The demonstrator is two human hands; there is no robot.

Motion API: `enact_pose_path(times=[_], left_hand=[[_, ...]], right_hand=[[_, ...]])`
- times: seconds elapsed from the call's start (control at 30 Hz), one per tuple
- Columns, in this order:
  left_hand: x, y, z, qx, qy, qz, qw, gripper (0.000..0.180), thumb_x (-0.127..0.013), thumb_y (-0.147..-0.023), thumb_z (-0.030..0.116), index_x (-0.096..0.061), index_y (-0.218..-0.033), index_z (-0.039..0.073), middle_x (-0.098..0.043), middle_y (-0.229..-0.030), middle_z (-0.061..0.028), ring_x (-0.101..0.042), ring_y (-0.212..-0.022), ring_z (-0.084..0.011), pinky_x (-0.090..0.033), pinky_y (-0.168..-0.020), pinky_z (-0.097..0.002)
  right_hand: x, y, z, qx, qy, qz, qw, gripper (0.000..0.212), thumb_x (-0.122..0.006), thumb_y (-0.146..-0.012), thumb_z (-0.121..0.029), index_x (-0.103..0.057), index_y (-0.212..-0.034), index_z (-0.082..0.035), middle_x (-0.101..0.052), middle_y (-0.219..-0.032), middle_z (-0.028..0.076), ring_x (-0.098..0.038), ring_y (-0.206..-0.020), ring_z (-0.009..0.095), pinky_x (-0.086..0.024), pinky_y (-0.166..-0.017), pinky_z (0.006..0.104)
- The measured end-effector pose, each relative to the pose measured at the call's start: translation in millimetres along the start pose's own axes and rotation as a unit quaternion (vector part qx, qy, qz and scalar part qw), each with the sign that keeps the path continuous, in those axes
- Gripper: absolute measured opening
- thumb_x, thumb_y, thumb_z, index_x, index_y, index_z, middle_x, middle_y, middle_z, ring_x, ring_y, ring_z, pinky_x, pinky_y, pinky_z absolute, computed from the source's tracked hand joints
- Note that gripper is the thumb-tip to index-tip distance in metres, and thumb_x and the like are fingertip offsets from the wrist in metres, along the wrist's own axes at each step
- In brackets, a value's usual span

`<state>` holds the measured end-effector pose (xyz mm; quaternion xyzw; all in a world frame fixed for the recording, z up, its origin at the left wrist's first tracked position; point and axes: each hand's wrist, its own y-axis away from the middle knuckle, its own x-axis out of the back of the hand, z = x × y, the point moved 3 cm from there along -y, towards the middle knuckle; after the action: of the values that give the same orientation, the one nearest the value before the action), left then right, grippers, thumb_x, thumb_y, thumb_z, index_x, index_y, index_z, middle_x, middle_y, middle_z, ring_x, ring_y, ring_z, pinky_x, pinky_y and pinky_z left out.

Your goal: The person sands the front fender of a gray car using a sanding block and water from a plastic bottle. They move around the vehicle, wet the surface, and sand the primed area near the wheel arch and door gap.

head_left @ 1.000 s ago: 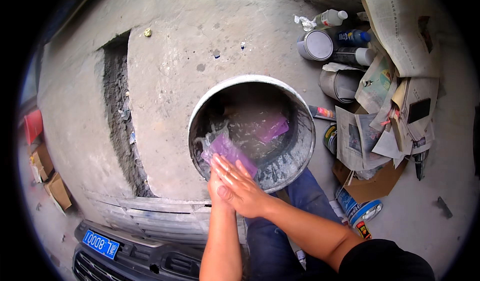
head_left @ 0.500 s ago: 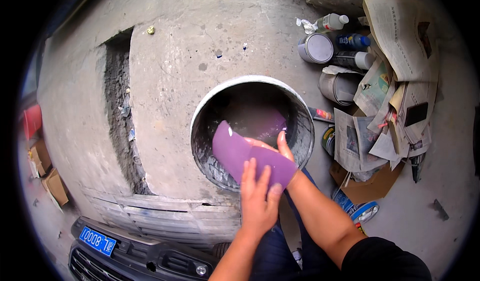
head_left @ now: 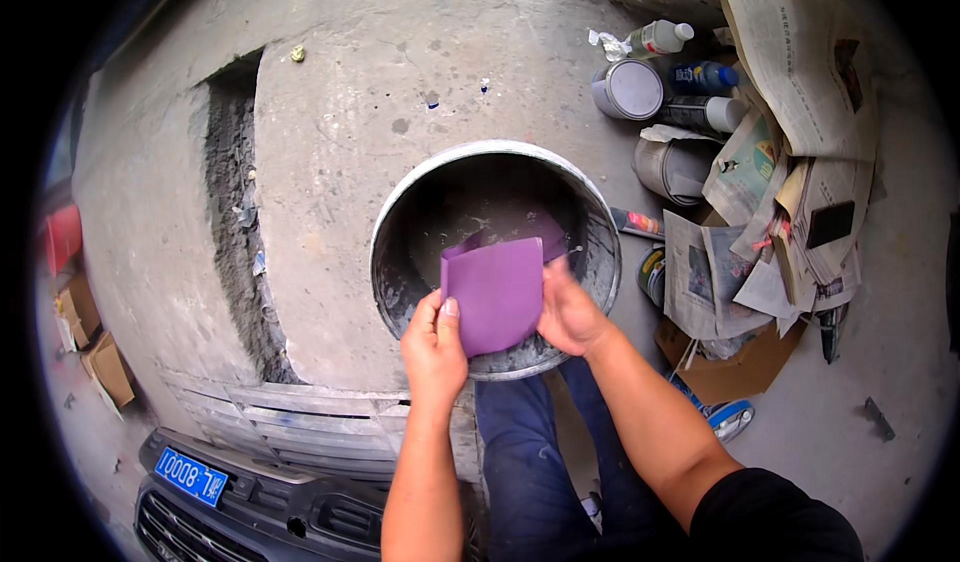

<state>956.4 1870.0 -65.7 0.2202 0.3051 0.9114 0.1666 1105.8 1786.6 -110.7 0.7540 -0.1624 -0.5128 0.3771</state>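
A purple sheet of sandpaper [head_left: 492, 297], bent over along its left side, is held up over the near part of a round bucket [head_left: 497, 146]. My left hand [head_left: 436, 347] grips its left edge, thumb on the face towards me. At the right edge is my right hand [head_left: 575, 312], its fingers smeared by motion and partly hidden by the sheet. More purple material [head_left: 546, 232] shows behind the sheet inside the bucket; whether it is a separate piece I cannot tell. Murky liquid [head_left: 480, 207] lies in the bucket, whose inner wall is streaked grey.
Newspapers [head_left: 800, 72], paint cans [head_left: 628, 90] and bottles [head_left: 660, 38] crowd the right side, beside a cardboard box [head_left: 745, 367]. A car bumper [head_left: 270, 507] is at lower left. A rough trench [head_left: 235, 192] cuts the concrete floor, with a metal grate [head_left: 290, 427] nearer me.
The sandpaper has turned from a slant to nearly upright and folded over at the left. My left hand has moved left to its edge; my right hand has come from behind it to its right side.
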Motion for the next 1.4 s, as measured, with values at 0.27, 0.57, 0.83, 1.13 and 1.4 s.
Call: enact_pose_path(times=[0.27, 0.57, 0.83, 1.13, 1.4], left_hand=[[-2.6, -10.4, -7.6, 0.103, 0.177, -0.045, 0.978, 0.023, -0.056, -0.098, 0.017, -0.057, -0.109, -0.003, -0.065, -0.1, -0.0092, -0.06, -0.088, -0.01, -0.049, -0.08, -0.0248], [-4.9, -9.6, -12.9, 0.113, 0.242, 0.004, 0.964, 0.019, -0.057, -0.098, 0.02, -0.058, -0.099, 0.001, -0.064, -0.089, -0.0032, -0.056, -0.074, -0.0063, -0.047, -0.068, -0.0214], [-4.2, -12.2, -11.1, -0.003, 0.103, 0.112, 0.988, 0.028, -0.051, -0.101, 0.025, -0.054, -0.083, 0.004, -0.057, -0.074, 0.001, -0.047, -0.067, -0.0036, -0.041, -0.061, -0.021], [-5.4, -16.8, -27.2, 0.039, 0.058, 0.089, 0.994, 0.033, -0.053, -0.1, 0.03, -0.052, -0.081, 0.004, -0.054, -0.07, 0.0019, -0.044, -0.066, -0.004, -0.041, -0.058, -0.0232], [-17.6, 12.9, -42.6, 0.159, 0.165, -0.028, 0.973, 0.023, -0.058, -0.098, 0.023, -0.055, -0.102, 0.0, -0.064, -0.087, -0.0035, -0.054, -0.073, -0.006, -0.046, -0.067, -0.0221]], right_hand=[[-1.0, -12.7, 5.9, 0.035, 0.082, -0.018, 0.996, 0.043, -0.055, -0.098, -0.022, -0.046, -0.133, 0.0, -0.057, -0.125, 0.011, -0.057, -0.111, 0.017, -0.047, -0.096, 0.0327], [5.7, -8.3, -1.9, -0.019, 0.105, 0.016, 0.994, 0.029, -0.06, -0.096, -0.017, -0.06, -0.115, 0.003, -0.066, -0.107, 0.011, -0.064, -0.096, 0.016, -0.052, -0.087, 0.0299], [7.7, -8.0, -0.9, -0.024, 0.185, 0.04, 0.982, 0.026, -0.064, -0.093, -0.02, -0.061, -0.108, 0.002, -0.067, -0.1, 0.008, -0.063, -0.089, 0.012, -0.052, -0.083, 0.027], [-6.7, -4.5, 7.0, 0.094, 0.227, 0.056, 0.968, 0.02, -0.06, -0.094, -0.014, -0.06, -0.106, 0.002, -0.067, -0.097, 0.007, -0.06, -0.091, 0.011, -0.049, -0.081, 0.0283], [8.9, -4.5, 8.2, 0.131, 0.258, 0.134, 0.948, 0.019, -0.057, -0.094, -0.009, -0.058, -0.109, 0.001, -0.067, -0.097, 0.007, -0.061, -0.085, 0.011, -0.05, -0.077, 0.0277]])
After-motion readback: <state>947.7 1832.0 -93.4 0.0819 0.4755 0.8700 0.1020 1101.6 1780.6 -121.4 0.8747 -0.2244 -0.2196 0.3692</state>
